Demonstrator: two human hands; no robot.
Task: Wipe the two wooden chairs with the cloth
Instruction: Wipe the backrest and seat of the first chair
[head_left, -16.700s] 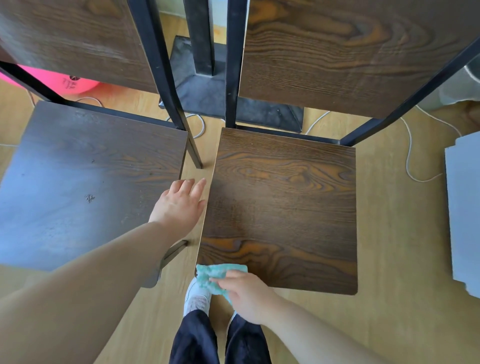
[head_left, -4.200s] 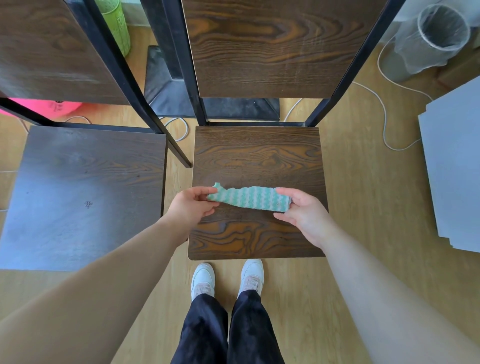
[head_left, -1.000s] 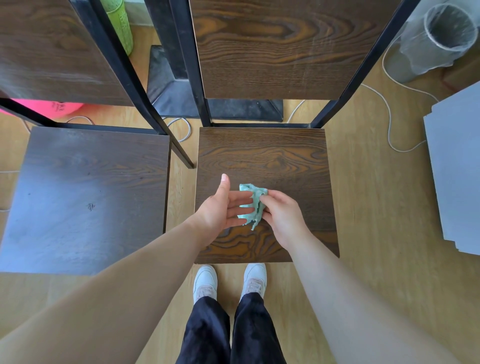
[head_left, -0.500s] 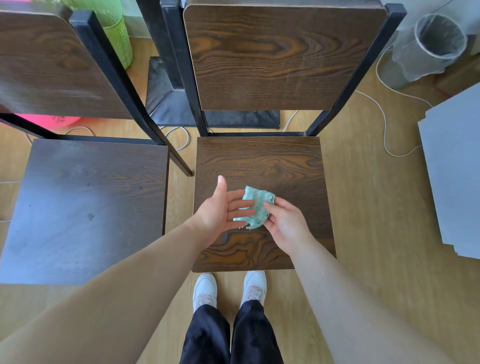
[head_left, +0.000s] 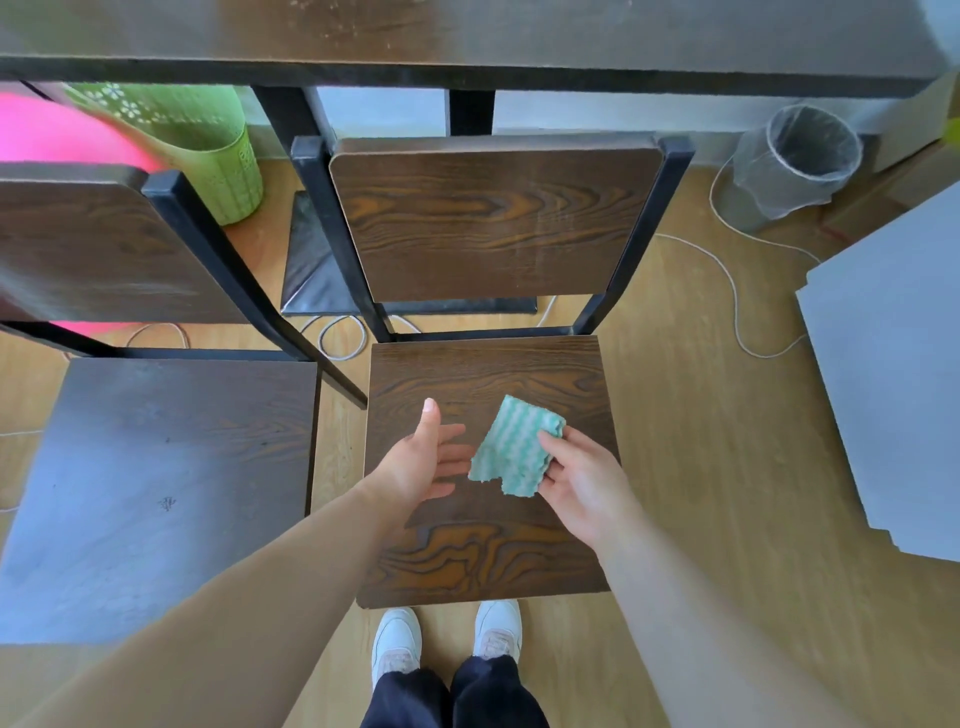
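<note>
Two dark wooden chairs with black metal frames stand side by side. The right chair (head_left: 483, 561) is directly below me; the left chair (head_left: 156, 467) is beside it. Above the right chair's seat my right hand (head_left: 582, 483) pinches a folded green-and-white cloth (head_left: 514, 447) by its right edge. My left hand (head_left: 426, 457) hovers just left of the cloth, palm turned up, fingers straight, apart from it or barely at its edge.
A dark table edge (head_left: 467, 62) runs across the top. Behind the chairs stand a green basket (head_left: 208, 150), a pink ball (head_left: 57, 135) and a clear bin (head_left: 795, 161). White cables (head_left: 737, 312) lie on the wooden floor. Grey boards (head_left: 893, 364) lie at right. My feet (head_left: 447, 644) stand at the seat's front.
The cloth has been folded from a stretched strip into a small pad. My left hand has let go and drawn slightly left; the right hand alone holds it. The view tilted up.
</note>
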